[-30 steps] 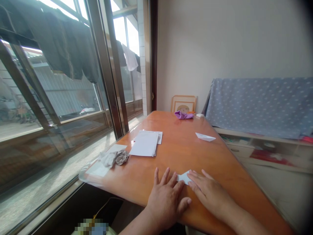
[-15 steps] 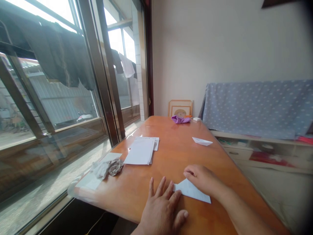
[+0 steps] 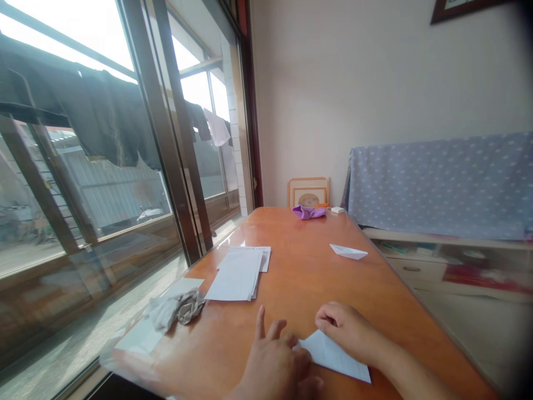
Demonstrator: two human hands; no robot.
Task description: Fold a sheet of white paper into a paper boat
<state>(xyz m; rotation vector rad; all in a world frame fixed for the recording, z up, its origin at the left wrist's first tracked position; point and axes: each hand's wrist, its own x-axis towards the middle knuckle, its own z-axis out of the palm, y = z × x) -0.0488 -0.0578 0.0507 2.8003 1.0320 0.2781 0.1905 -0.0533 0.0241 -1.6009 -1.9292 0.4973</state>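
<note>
Orange wooden counter (image 3: 300, 266), folded paper triangle (image 3: 335, 355) near the front edge; fingers of the right hand (image 3: 345, 328) curled on it, grip unclear; fingers of the left hand (image 3: 275, 369) spread, holding nothing.

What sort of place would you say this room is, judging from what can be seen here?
It looks like a room in a private home: dark laundry hangs beyond the window, a dotted blue cloth covers a sofa or bench, and a framed picture stands behind the wooden table.

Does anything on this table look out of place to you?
The crumpled grey cloth by the window looks odd: it lies bunched up on a white sheet, unlike the neatly stacked papers beside it.
</note>
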